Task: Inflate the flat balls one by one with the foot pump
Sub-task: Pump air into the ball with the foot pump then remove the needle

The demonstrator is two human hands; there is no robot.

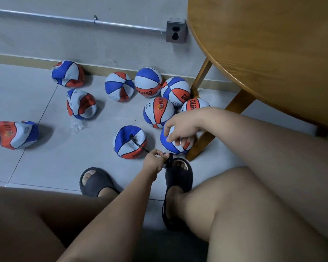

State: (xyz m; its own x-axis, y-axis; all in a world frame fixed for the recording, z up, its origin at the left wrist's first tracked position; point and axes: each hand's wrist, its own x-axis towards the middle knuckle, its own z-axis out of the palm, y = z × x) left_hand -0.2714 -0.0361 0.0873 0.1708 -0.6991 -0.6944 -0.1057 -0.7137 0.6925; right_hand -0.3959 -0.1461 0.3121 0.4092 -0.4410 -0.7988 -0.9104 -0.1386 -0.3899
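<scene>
Red, white and blue balls lie on the tiled floor. A partly filled ball (130, 141) has the black hose (138, 144) plugged into its top. My left hand (153, 157) pinches that hose near a black pump part (169, 158) at the toe of my right slipper (178, 178). My right hand (178, 129) hovers over a round ball (170, 146), fingers curled and pinching a thin pale needle-like piece (180, 141). Three crumpled flat balls (67, 73) (80, 104) (14, 135) lie to the left. Most of the pump is hidden.
Several inflated balls (158, 112) cluster by the wall and a leg of the wooden table (273, 53). A crumpled clear wrapper (76, 127) lies on the floor. My left slipper (96, 181) is planted in front. A socket box (176, 32) and pipe sit on the wall.
</scene>
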